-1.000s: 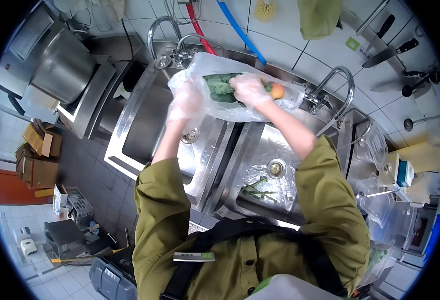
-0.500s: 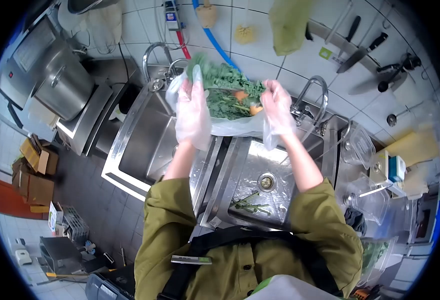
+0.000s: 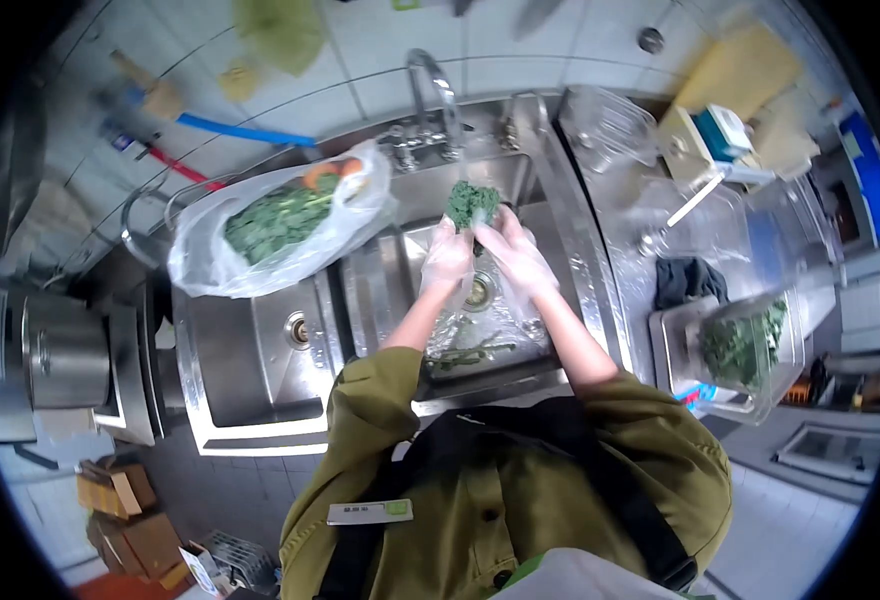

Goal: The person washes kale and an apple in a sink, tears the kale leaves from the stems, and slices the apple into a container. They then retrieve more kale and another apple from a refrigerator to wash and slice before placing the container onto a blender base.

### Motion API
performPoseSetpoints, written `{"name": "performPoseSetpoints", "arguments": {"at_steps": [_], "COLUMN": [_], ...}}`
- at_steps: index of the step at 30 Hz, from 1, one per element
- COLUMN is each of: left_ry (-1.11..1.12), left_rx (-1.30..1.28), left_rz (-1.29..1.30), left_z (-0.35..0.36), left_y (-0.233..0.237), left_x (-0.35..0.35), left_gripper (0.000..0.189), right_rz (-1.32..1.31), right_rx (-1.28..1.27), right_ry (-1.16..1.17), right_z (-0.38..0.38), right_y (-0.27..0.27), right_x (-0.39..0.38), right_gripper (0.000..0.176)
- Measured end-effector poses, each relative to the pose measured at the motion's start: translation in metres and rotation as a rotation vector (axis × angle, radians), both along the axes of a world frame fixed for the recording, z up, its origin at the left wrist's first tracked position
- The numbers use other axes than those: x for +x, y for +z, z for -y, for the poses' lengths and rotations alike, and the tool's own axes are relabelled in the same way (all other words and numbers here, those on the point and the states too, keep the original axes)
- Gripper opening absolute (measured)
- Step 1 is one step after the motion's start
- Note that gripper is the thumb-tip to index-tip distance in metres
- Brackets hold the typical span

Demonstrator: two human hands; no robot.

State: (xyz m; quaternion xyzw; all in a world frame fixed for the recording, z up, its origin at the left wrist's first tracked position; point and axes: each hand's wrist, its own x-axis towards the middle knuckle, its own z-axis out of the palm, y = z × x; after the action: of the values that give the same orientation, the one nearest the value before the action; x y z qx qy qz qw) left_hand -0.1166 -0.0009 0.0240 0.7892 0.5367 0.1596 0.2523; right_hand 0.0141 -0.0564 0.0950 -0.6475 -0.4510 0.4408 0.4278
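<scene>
A curly green kale leaf (image 3: 474, 202) is held over the right sink, below the running or hanging faucet spout (image 3: 450, 105). My left hand (image 3: 447, 258), in a clear plastic glove, has its fingers closed round the lower part of the leaf. Beside it my right hand (image 3: 516, 258), gloved too, grips the leaf from the other side. Cut green stems (image 3: 470, 355) lie in the sink's near end, beyond the drain (image 3: 479, 291). A white plastic bag (image 3: 200, 262) with leafy greens (image 3: 282, 220) rests across the back of the left sink (image 3: 250, 350).
On the right counter stand a clear container of greens (image 3: 745, 345), a dark cloth (image 3: 688, 281), a clear tray (image 3: 695, 225) and a stacked clear box (image 3: 610, 128). A large steel pot (image 3: 70, 350) is at the far left, with cardboard boxes (image 3: 140, 550) on the floor.
The view has turned to the right. Both hands have left the bag and are now over the right sink with a kale leaf between them.
</scene>
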Motion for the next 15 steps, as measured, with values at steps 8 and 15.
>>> {"name": "performPoseSetpoints", "arguments": {"at_steps": [8,15], "left_ry": [0.301,-0.004], "left_rx": [-0.473,-0.228], "left_rz": [0.249,0.351], "left_z": [-0.037,-0.067], "left_y": [-0.008,-0.092], "left_x": [0.066,0.099], "left_gripper": [0.053,0.046], "right_rz": [-0.488,-0.424], "right_rx": [-0.238,-0.023], "right_ry": [-0.098,-0.349], "right_z": [-0.045,-0.087], "right_y": [-0.064,-0.109], "right_x": [0.068,0.095], "right_gripper": [0.028,0.033]}}
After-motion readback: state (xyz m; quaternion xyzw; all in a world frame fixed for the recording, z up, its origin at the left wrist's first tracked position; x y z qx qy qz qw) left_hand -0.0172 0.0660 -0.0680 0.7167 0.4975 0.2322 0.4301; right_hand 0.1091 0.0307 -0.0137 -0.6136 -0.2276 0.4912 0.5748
